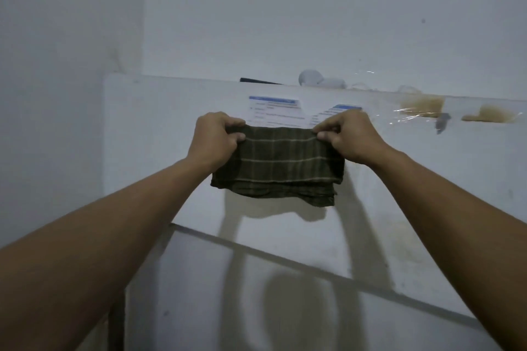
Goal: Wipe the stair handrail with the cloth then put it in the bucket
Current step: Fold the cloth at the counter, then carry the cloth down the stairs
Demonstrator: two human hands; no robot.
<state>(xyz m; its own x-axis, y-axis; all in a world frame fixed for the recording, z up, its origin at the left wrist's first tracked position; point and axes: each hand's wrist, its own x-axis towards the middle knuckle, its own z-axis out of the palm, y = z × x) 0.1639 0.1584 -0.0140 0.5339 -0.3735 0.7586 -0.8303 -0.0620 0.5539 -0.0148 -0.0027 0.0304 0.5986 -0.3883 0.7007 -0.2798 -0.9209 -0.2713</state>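
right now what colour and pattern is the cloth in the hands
The cloth is dark olive green with thin pale check lines; the head view shows it.

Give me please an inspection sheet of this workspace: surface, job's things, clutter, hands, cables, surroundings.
Surface: white half wall with a flat top ledge; stains and marks on its face.
Job's things: dark checked cloth, folded, hanging in front of the wall. No bucket in view; no handrail that I can tell.
Clutter: two printed papers stuck on the wall; brownish tape residue with clear film; pale rounded objects on the ledge, unclear what.
Hands: left hand and right hand each pinch a top corner of the cloth.
Cables: nothing seen.
Surroundings: plain white walls, dim light, arm shadows on the sloping surface below.
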